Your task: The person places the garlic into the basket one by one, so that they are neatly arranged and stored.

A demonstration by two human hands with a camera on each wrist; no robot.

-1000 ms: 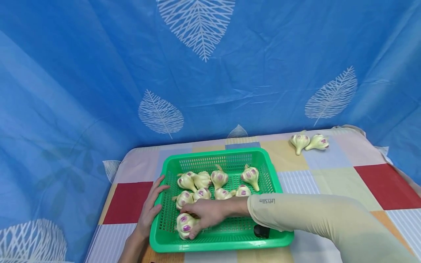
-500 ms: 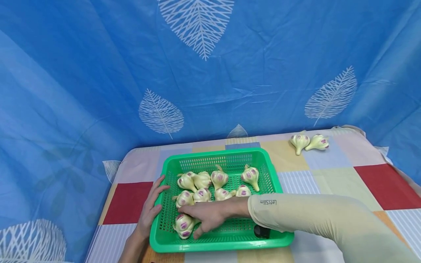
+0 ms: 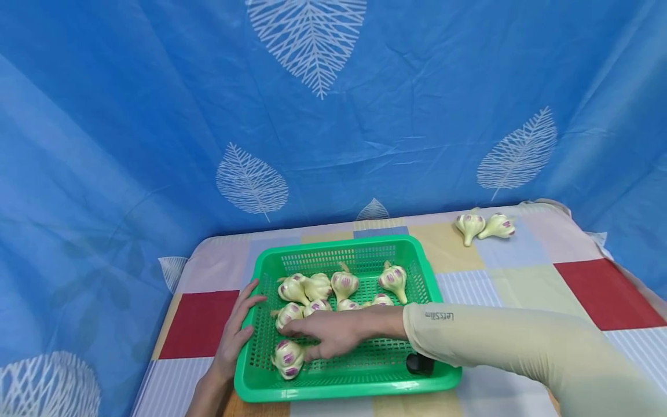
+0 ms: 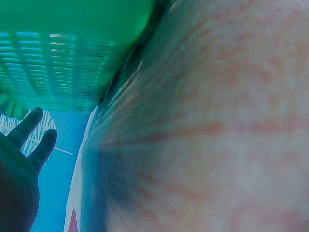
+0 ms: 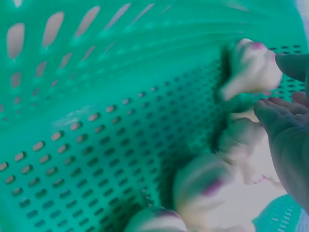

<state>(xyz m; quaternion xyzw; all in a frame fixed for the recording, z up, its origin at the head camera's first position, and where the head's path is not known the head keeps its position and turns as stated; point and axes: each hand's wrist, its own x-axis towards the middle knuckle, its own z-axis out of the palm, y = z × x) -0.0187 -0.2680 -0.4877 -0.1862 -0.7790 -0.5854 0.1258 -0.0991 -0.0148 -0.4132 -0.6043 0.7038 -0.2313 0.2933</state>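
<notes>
A green plastic basket [image 3: 344, 392] holds several garlic bulbs with purple streaks. My left hand [image 3: 234, 333] rests against its left rim with fingers extended; in the left wrist view, that hand [image 4: 17, 179] shows under the basket wall [image 4: 58, 53]. Inside the basket, my right hand [image 3: 333, 333] reaches left over the bulbs. Its thumb is at the front-left garlic bulb [image 3: 288, 359], and its fingers lie near another garlic bulb [image 3: 288, 315]. In the right wrist view the fingers are extended, with nothing gripped, and the thumb is at a bulb [image 5: 258, 67].
Two more garlic bulbs [image 3: 483, 226] lie on the patchwork tablecloth [image 3: 521, 284] at the back right. A blue curtain [image 3: 365, 145] with white leaf prints hangs behind the table. A black wrist device [image 3: 419, 364] sits under the right wrist, near the basket's front wall.
My right hand held the front-left garlic bulb, then let go of it. The bulb turned slightly and stays at the front left; the fingers now lie farther back. The left hand stays put.
</notes>
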